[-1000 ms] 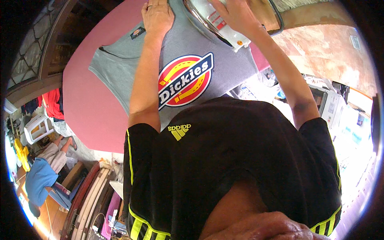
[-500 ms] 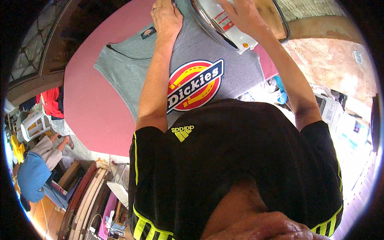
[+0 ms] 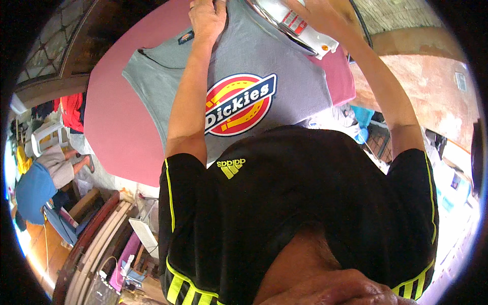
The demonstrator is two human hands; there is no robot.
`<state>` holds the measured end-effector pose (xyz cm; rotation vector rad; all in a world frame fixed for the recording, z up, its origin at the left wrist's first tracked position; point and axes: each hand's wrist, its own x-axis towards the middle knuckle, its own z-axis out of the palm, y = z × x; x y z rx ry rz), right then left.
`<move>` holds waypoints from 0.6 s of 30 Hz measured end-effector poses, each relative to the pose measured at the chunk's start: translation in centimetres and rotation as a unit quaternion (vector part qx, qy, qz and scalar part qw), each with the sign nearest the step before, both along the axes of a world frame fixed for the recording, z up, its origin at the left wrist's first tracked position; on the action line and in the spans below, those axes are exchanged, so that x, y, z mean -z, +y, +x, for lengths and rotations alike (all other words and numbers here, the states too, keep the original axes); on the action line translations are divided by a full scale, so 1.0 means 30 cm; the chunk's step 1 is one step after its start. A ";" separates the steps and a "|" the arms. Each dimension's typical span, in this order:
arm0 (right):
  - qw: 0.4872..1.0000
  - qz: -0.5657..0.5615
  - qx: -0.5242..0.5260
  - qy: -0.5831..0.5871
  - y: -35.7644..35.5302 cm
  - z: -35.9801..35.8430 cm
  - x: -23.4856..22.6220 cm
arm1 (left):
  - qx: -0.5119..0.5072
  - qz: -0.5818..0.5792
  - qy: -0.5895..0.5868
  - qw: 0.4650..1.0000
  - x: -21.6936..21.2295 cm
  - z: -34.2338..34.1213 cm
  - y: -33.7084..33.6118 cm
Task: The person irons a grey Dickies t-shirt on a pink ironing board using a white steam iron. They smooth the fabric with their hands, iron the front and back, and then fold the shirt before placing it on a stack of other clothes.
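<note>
A grey sleeveless shirt (image 3: pixel 284 81) with a round red, yellow and blue print (image 3: pixel 241 104) lies spread over a pink padded ironing board (image 3: pixel 122 122). Near the shirt's neckline, my left hand (image 3: pixel 207 21) rests on the cloth, its fingers apart where they show; the fingertips run off the upper edge. My right hand (image 3: pixel 323 12) is closed on a white and chrome iron (image 3: pixel 300 25), which sits over the right part of the shirt. The handle is mostly hidden by the hand and the frame edge.
A person in blue (image 3: pixel 35 190) bends over at the far left, near a white plastic stool (image 3: pixel 48 137) and red cloth (image 3: pixel 72 112). Stacked boards (image 3: pixel 96 244) and clutter lie at lower left. A dark curved rim (image 3: pixel 363 23) borders the iron's right side.
The iron and my right hand have moved right across the shirt. My left hand stays on the cloth near the neckline. The whole view has shifted slightly.
</note>
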<state>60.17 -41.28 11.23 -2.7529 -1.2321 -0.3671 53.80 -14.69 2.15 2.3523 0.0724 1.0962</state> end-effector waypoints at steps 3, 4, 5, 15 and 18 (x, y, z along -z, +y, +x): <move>0.979 -0.083 -0.114 -0.150 0.023 0.042 -0.033 | -0.022 0.004 0.023 0.999 -0.007 0.020 0.002; 0.980 -0.095 -0.092 -0.146 0.040 0.055 -0.033 | -0.030 0.009 0.031 0.999 -0.005 0.027 0.003; 0.996 -0.021 -0.054 -0.068 0.074 0.076 -0.027 | -0.020 0.007 0.028 0.999 -0.002 0.036 0.006; 0.965 0.127 -0.158 0.166 -0.023 0.054 0.012 | 0.097 -0.024 0.191 0.977 0.005 0.136 0.168; 0.959 0.108 -0.111 0.236 -0.010 0.024 -0.029 | 0.149 -0.097 0.261 0.949 -0.009 0.160 0.195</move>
